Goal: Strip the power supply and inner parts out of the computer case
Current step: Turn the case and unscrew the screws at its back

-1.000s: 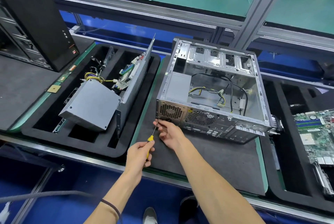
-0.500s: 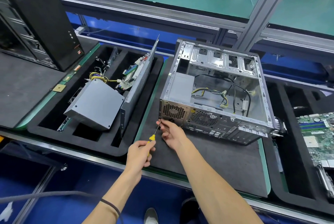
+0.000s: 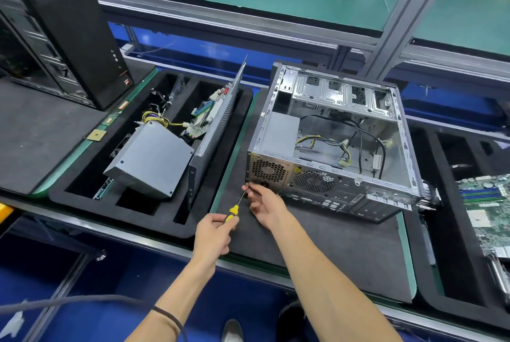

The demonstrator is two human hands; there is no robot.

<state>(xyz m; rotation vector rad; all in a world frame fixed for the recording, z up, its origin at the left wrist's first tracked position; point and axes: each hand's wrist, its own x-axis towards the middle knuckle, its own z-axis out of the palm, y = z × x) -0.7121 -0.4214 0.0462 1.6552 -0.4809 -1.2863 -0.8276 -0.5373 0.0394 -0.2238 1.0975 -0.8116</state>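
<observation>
Where the yellow handle sits in the curled fingers of the left hand (image 3: 214, 234), low centre of the frame, the screwdriver (image 3: 236, 206) runs up and right, its tip meeting the lower left corner of the rear panel of the computer case (image 3: 331, 145).

Right hand (image 3: 265, 202): just right of the shaft, fingertips pinching or steadying it near the tip; whether they clasp the shaft or a screw cannot be told.

Step in hand, judged: loosening a rear-panel screw that fixes the power supply (image 3: 281, 137), which is still seated in the near left corner of the open case, centre of the frame, fan grille facing the viewer.

Cable bundle (image 3: 342, 148): yellow and black leads lying loose on the case floor, apparently unplugged.

Next move, judged: keep the tip seated and square, turn the screw out, catch it with the right fingers, then check the remaining panel screws before sliding the unit free.

Foam tray (image 3: 82, 187), left of centre: holds a second grey supply box (image 3: 151, 162) and a leaning side panel (image 3: 218, 118).

Hidden or unclear: the screw head is covered by fingertips; the other fixing screws are too small to count; a motherboard (image 3: 488, 203) at the right edge is cut off.
</observation>
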